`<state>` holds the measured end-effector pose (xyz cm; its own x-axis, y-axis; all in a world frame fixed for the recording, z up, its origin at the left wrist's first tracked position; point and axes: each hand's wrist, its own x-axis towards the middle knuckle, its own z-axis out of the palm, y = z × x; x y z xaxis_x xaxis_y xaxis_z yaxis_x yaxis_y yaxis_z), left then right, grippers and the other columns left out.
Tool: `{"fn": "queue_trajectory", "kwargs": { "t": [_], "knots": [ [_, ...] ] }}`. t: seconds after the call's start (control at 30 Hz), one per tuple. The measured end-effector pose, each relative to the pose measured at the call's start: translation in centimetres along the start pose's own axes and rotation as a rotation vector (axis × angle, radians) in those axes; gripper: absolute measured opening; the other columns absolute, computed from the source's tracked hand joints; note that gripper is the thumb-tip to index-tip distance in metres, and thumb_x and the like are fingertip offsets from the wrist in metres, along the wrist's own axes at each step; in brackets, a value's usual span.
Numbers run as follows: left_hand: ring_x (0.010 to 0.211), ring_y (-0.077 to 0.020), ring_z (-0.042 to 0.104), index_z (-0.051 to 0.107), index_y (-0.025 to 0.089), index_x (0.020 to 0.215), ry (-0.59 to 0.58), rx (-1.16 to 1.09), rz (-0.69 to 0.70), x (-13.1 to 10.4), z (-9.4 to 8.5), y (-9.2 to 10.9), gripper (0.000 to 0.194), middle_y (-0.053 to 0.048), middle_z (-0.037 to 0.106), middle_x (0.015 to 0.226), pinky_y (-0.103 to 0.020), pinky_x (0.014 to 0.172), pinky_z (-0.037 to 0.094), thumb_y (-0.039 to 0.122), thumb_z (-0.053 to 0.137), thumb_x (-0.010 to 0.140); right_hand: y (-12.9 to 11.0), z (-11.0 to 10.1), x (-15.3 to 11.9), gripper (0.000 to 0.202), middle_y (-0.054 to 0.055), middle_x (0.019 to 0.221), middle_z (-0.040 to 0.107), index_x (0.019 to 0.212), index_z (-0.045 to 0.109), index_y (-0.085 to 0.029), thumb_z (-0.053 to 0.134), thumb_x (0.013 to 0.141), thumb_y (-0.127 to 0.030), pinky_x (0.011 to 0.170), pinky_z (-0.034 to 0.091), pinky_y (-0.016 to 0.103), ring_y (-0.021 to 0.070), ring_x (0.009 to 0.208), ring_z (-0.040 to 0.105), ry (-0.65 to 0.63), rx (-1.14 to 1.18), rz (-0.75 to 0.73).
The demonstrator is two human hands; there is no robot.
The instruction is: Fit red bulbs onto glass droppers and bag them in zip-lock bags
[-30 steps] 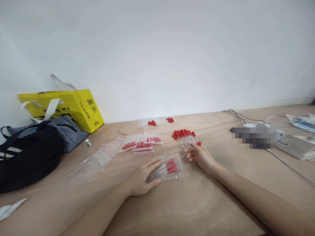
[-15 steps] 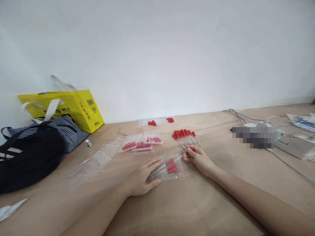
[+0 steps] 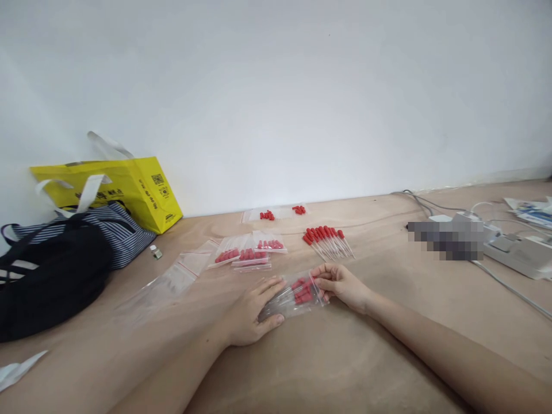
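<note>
A clear zip bag (image 3: 291, 310) with several red-capped droppers lies in front of me, its red-edged mouth to the right. My left hand (image 3: 256, 310) rests on the bag's left part, fingers apart. At the bag's mouth, my right hand (image 3: 336, 284) pinches the red end of a dropper (image 3: 314, 278), whose thin part is inside the bag. Behind that hand a fanned row of red-capped droppers (image 3: 325, 233) lies on the table. Filled bags (image 3: 250, 256) sit at the middle left, beside flat clear bags (image 3: 172, 279).
At the left stand a yellow bag (image 3: 159, 198), a striped bag (image 3: 125, 236) and a black bag (image 3: 64, 276), with a small bottle (image 3: 156, 252) nearby. Loose red caps (image 3: 267, 215) lie by the wall. A power strip (image 3: 521, 253) and cables are at the right.
My right hand has moved left and slightly nearer, bringing the dropper from beside the fanned row into the bag's mouth. My left hand has stayed on the bag.
</note>
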<state>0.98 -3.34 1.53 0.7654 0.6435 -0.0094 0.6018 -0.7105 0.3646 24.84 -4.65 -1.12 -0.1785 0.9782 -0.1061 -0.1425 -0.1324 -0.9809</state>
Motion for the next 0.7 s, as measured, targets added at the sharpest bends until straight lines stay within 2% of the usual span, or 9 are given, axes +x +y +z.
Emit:
{"fn": "queue_trajectory", "kwargs": {
  "t": [0.07,0.27,0.47,0.63,0.7],
  "knots": [
    [0.126,-0.0231,0.024,0.024,0.023,0.133,0.012,-0.001,0.007,0.0,0.1,-0.1,0.058,-0.005,0.026,0.139,-0.041,0.102,0.025,0.038,0.046,0.081,-0.1,0.1,0.1,0.038,-0.006,0.051,0.055,0.080,0.048,-0.014,0.070,0.055,-0.033,0.038,0.039,0.016,0.0051,0.038,0.049,-0.018,-0.033,0.008],
    [0.126,-0.0233,0.025,0.025,0.022,0.133,0.026,-0.005,0.008,0.0,0.1,0.0,0.058,-0.005,0.028,0.139,-0.042,0.102,0.025,0.037,0.046,0.081,-0.1,0.9,0.6,0.020,-0.010,0.037,0.043,0.074,0.047,-0.016,0.058,0.069,-0.032,0.027,0.023,0.015,0.0044,0.028,0.037,0.156,-0.288,0.019],
    [0.126,-0.0232,0.025,0.026,0.021,0.132,0.030,-0.005,0.008,0.0,0.2,0.1,0.058,-0.006,0.028,0.138,-0.042,0.103,0.024,0.036,0.047,0.080,0.2,0.9,0.6,0.029,-0.007,0.046,0.048,0.066,0.051,-0.014,0.057,0.066,-0.042,0.028,0.023,0.015,0.0015,0.030,0.032,-0.054,-0.348,0.029],
    [0.126,-0.0233,0.024,0.026,0.021,0.132,0.035,-0.009,0.004,-0.1,0.1,0.2,0.058,-0.007,0.028,0.138,-0.043,0.102,0.025,0.036,0.047,0.080,0.3,0.0,0.8,0.027,-0.007,0.046,0.047,0.063,0.053,-0.015,0.057,0.066,-0.041,0.032,0.026,0.016,0.0024,0.031,0.033,-0.067,-0.416,0.025],
    [0.127,-0.0235,0.023,0.027,0.021,0.132,0.027,-0.004,0.001,-0.1,0.0,0.3,0.057,-0.007,0.027,0.139,-0.043,0.102,0.025,0.036,0.047,0.080,0.0,-0.9,1.3,0.022,-0.004,0.050,0.052,0.064,0.056,-0.015,0.055,0.068,-0.037,0.036,0.030,0.018,0.0044,0.035,0.037,0.000,-0.485,-0.034]
  ]
}}
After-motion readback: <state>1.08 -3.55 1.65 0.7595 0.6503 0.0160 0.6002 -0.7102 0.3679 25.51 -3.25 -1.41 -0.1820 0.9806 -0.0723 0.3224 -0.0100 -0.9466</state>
